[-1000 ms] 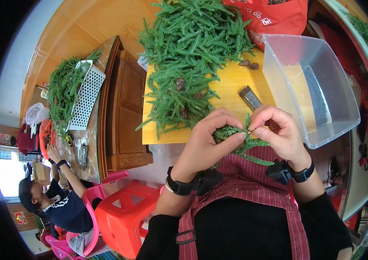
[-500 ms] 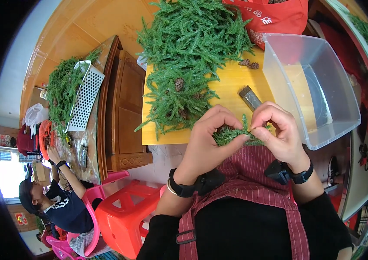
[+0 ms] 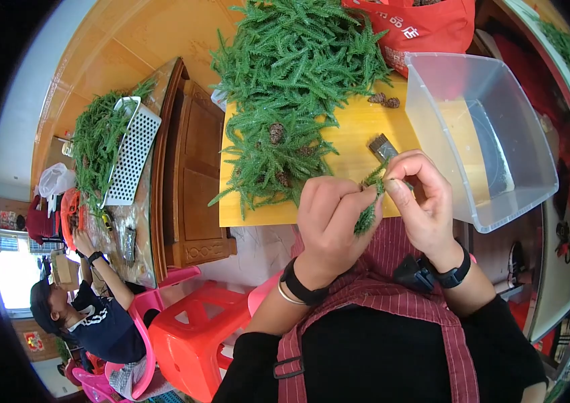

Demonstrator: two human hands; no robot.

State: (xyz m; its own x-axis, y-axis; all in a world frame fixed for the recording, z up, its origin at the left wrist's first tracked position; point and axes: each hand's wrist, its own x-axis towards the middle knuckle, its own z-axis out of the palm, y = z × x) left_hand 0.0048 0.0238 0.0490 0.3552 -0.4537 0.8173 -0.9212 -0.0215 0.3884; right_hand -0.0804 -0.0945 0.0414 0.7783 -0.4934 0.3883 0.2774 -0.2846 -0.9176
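Observation:
My left hand (image 3: 335, 225) is closed around a green artificial pine sprig (image 3: 365, 220), whose needles stick out below and above the fingers. Thumb and forefinger of my right hand (image 3: 426, 205) pinch together at the sprig's edge, close to my left fingertips. The exact spot they grip is small and partly hidden. Both hands are held just over the near edge of the yellow table (image 3: 265, 216). Beyond my right hand lies a bundle of thin dark brown stems (image 3: 383, 146) in a clear wrapper.
A big heap of green pine sprigs (image 3: 298, 60) covers the table's far left, with pine cones (image 3: 276, 133) among them. Two more cones (image 3: 384, 101) lie beside a clear plastic bin (image 3: 479, 141). Behind stands a red bag (image 3: 432, 30). At left, another person (image 3: 103, 316) works near a red stool (image 3: 194, 336).
My left hand has turned and closed more tightly round the sprig, which now points downward. My right hand has risen slightly, still pinching.

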